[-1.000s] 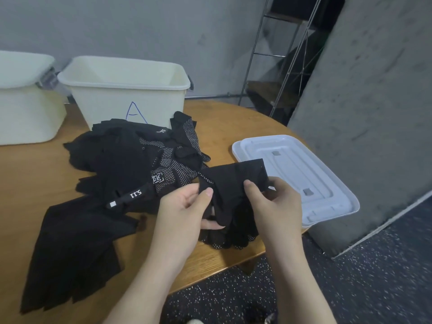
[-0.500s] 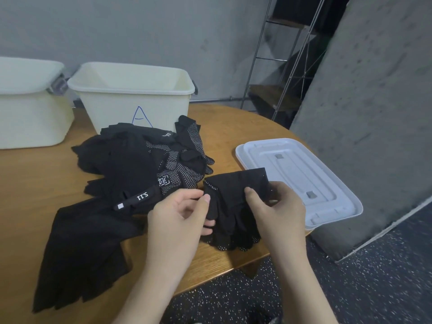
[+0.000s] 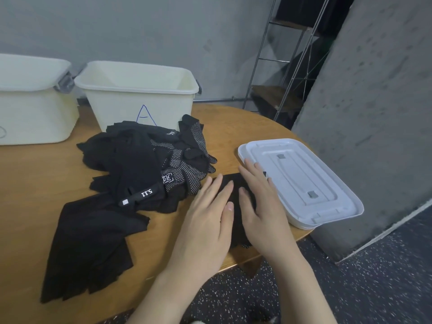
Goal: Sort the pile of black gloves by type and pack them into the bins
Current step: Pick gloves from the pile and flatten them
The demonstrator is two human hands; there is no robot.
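Left hand [image 3: 208, 220] and right hand [image 3: 261, 206], fingers straight, press flat on black glove [image 3: 236, 197] at lower centre, on table [image 3: 35, 188] edge. Glove pile [image 3: 145, 164] centre-left; bin marked A [image 3: 140, 94] behind; white lid [image 3: 301, 181] right.

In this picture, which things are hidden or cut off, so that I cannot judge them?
- Head view: the glove lies under the left hand and right hand; its type is unclear.
- The left bin is cut by the frame edge; its mark is unreadable.
- Bin A: its floor is hidden behind the front wall.
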